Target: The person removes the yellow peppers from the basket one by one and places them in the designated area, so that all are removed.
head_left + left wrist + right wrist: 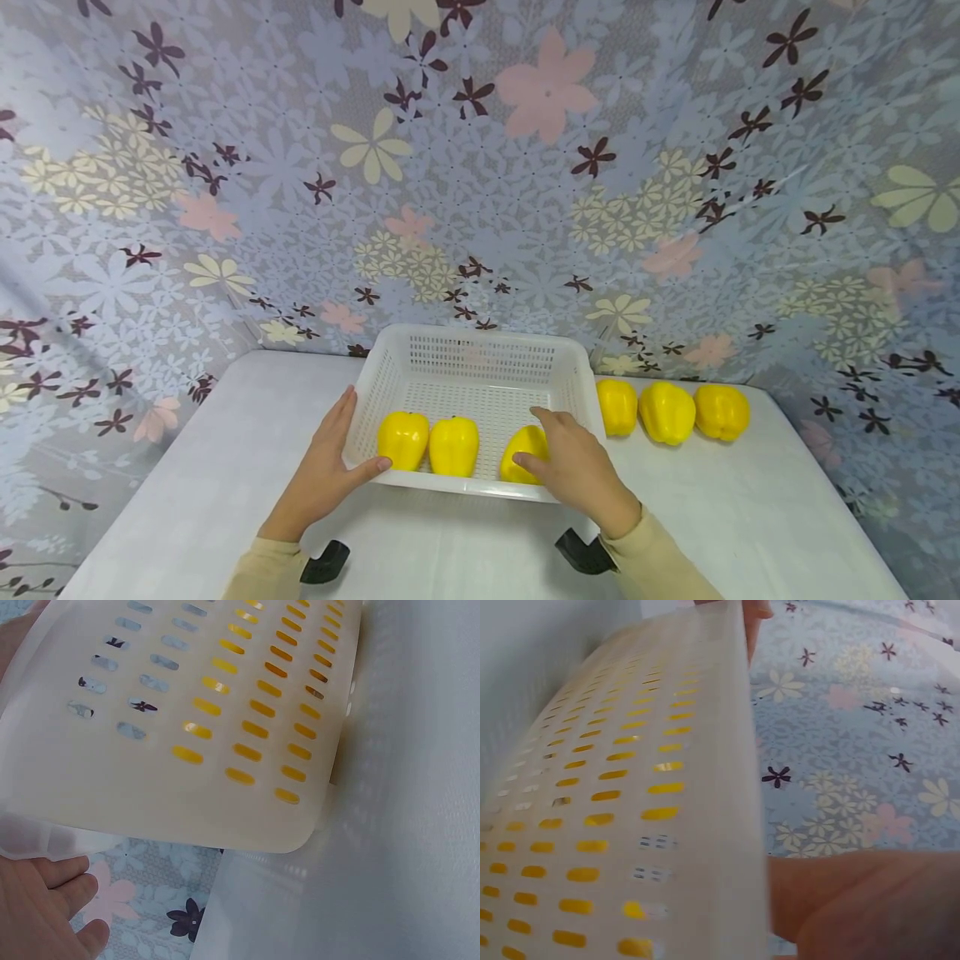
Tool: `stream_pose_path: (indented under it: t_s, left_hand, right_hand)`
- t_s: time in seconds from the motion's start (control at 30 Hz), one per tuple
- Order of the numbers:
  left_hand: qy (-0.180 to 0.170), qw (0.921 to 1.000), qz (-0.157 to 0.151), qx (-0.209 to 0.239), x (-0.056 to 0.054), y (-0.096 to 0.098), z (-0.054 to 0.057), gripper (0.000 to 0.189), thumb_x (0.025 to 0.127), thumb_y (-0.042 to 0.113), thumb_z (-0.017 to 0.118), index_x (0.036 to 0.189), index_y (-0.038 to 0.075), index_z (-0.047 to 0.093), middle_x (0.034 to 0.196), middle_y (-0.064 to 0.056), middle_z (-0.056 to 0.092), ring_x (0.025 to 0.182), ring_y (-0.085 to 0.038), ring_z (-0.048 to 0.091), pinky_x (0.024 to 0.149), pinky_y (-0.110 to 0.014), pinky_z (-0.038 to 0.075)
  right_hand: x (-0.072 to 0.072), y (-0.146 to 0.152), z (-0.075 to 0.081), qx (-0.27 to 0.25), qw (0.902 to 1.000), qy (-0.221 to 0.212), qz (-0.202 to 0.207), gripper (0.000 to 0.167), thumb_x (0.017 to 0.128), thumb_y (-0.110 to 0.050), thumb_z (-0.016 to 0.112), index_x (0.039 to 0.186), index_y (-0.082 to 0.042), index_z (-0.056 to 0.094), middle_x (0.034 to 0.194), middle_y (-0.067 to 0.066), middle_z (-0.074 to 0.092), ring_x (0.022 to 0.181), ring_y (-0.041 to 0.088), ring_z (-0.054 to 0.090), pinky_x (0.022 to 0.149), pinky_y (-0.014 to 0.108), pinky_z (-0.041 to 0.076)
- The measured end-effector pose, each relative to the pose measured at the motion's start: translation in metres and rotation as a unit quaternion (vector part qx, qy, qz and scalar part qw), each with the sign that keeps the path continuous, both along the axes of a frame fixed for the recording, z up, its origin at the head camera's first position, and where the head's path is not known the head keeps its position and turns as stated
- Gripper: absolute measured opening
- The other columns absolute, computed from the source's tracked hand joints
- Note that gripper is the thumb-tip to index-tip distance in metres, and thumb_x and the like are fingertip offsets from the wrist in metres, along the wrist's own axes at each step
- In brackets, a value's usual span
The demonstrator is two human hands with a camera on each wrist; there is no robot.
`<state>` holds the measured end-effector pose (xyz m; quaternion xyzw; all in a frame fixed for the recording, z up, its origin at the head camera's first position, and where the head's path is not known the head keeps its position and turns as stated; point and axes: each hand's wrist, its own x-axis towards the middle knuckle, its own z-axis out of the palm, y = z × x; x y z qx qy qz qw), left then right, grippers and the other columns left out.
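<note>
A white perforated plastic basket [480, 346] stands on the table with yellow bell peppers in it. Two of them, a left pepper [402, 440] and its neighbour [454, 447], sit side by side along the near wall. My left hand [322, 475] grips the basket's left side, thumb over the rim and fingers along the outside. Inside the near right corner, my right hand [573, 462] holds a third bell pepper [517, 458], thumb on its near side; the hand hides part of it. In the right wrist view the basket wall [705, 787] hides that pepper mostly.
Right of the basket, three more yellow bell peppers stand in a row: one beside the basket wall [618, 407], a middle pepper [667, 412] and an outer pepper [722, 412]. A white cloth covers the table [187, 483]. Flowered fabric [480, 167] hangs behind its far edge.
</note>
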<state>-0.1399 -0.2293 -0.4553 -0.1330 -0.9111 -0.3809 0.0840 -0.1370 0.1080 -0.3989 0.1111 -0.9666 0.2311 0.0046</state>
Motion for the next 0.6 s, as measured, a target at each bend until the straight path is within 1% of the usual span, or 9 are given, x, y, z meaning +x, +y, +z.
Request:
stream_pose_path:
  t_s: [0.17, 0.4, 0.5, 0.6]
  left_hand:
    - [-0.006, 1.0000, 0.002, 0.001, -0.0002, 0.0003, -0.0007, 0.107, 0.084, 0.042, 0.079, 0.159, -0.002, 0.016, 0.165, -0.023, 0.013, 0.147, -0.050, 0.017, 0.112, -0.072, 0.019]
    - [-0.004, 1.0000, 0.002, -0.001, -0.0006, 0.0003, -0.0019, 0.107, 0.084, 0.042, 0.078, 0.159, -0.002, 0.016, 0.166, -0.022, 0.013, 0.148, -0.050, 0.017, 0.113, -0.072, 0.019]
    - [-0.004, 1.0000, 0.002, -0.002, -0.0004, 0.0004, -0.0021, 0.107, 0.084, 0.042, 0.078, 0.159, -0.002, 0.016, 0.166, -0.022, 0.013, 0.148, -0.049, 0.017, 0.113, -0.071, 0.019]
    - [-0.005, 1.0000, 0.003, -0.001, -0.0001, 0.0002, -0.0027, 0.107, 0.084, 0.042, 0.078, 0.159, -0.002, 0.016, 0.165, -0.023, 0.013, 0.148, -0.050, 0.018, 0.113, -0.071, 0.020]
  right_hand:
    - [-0.0032, -0.0013, -0.0052, 0.003, 0.9998, -0.008, 0.018, 0.067, 0.086, -0.031, 0.080, 0.137, 0.004, 0.055, 0.126, 0.025, 0.062, 0.114, 0.040, 0.061, 0.096, 0.054, 0.051]
    - [-0.0057, -0.0036, -0.0069, 0.012, 0.9994, -0.014, 0.029, 0.067, 0.085, -0.032, 0.081, 0.136, 0.005, 0.057, 0.126, 0.024, 0.063, 0.115, 0.038, 0.061, 0.097, 0.053, 0.050]
    - [-0.0077, -0.0058, -0.0073, 0.028, 0.9989, -0.019, 0.033, 0.065, 0.083, -0.032, 0.082, 0.130, 0.007, 0.060, 0.121, 0.022, 0.066, 0.104, 0.032, 0.063, 0.088, 0.048, 0.053]
    - [-0.0103, -0.0069, -0.0080, 0.039, 0.9981, -0.029, 0.038, 0.063, 0.080, -0.033, 0.084, 0.124, 0.008, 0.064, 0.109, 0.016, 0.069, 0.087, 0.023, 0.058, 0.075, 0.041, 0.050]
